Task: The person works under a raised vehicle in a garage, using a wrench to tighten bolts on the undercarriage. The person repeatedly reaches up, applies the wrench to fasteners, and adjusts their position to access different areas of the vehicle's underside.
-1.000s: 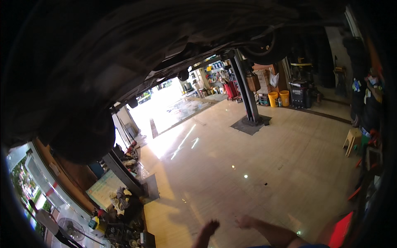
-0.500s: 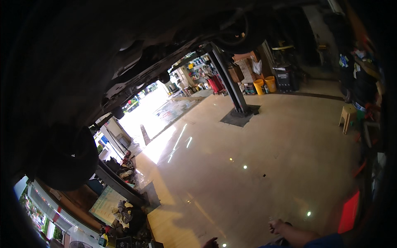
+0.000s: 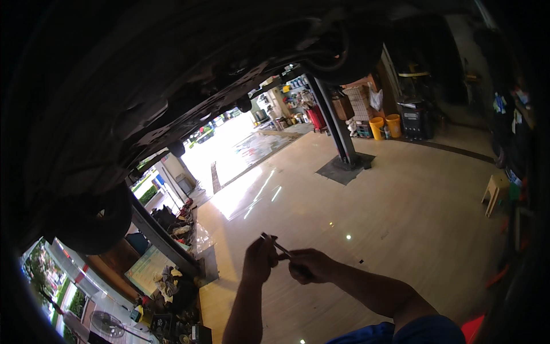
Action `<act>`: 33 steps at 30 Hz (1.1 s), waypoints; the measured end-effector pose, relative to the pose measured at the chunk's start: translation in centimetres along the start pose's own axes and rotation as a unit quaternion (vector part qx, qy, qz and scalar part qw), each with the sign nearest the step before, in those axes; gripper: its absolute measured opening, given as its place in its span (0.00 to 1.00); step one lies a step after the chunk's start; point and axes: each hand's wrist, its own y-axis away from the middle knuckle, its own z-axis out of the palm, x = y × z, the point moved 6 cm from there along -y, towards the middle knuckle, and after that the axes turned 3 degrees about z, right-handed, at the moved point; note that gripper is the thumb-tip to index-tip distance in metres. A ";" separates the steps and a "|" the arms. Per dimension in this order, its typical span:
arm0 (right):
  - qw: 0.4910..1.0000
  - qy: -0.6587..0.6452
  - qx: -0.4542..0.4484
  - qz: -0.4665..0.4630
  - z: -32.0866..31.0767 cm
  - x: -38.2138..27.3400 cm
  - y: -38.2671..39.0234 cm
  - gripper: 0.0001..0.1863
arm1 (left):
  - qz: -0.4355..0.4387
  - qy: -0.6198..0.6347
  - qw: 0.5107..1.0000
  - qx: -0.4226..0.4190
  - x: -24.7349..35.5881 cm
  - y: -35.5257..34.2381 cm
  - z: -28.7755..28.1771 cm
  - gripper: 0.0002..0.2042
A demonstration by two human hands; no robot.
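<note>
Both hands are raised close together in front of me, below a lifted car's dark underside [image 3: 217,86]. A slim, shiny metal rod-shaped tool [image 3: 281,247] slants between them; its exact kind is hard to make out. My left hand [image 3: 259,259] is closed around its upper left end, the tip showing above the fingers. My right hand [image 3: 309,266] is closed on the lower right end, and that part is hidden in the fist. Both hands look dark against the bright floor.
Two grey lift posts [image 3: 332,123] [image 3: 163,235] stand ahead and to the left. A car wheel [image 3: 91,223] hangs at the left. Yellow buckets [image 3: 376,127], a black bin [image 3: 413,121] and a small stool [image 3: 495,192] stand right. Cluttered parts [image 3: 172,286] and a fan [image 3: 107,324] lie lower left.
Both hands have come up from the lower edge and met in the middle, where the metal tool now shows between them. The view has shifted slightly, so the background sits further right.
</note>
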 end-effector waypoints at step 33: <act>0.874 -0.064 -0.468 -0.117 34.8 -20.3 -12.5 0.22 | 0.466 -0.106 0.876 0.069 44.7 -3.8 -11.1 0.09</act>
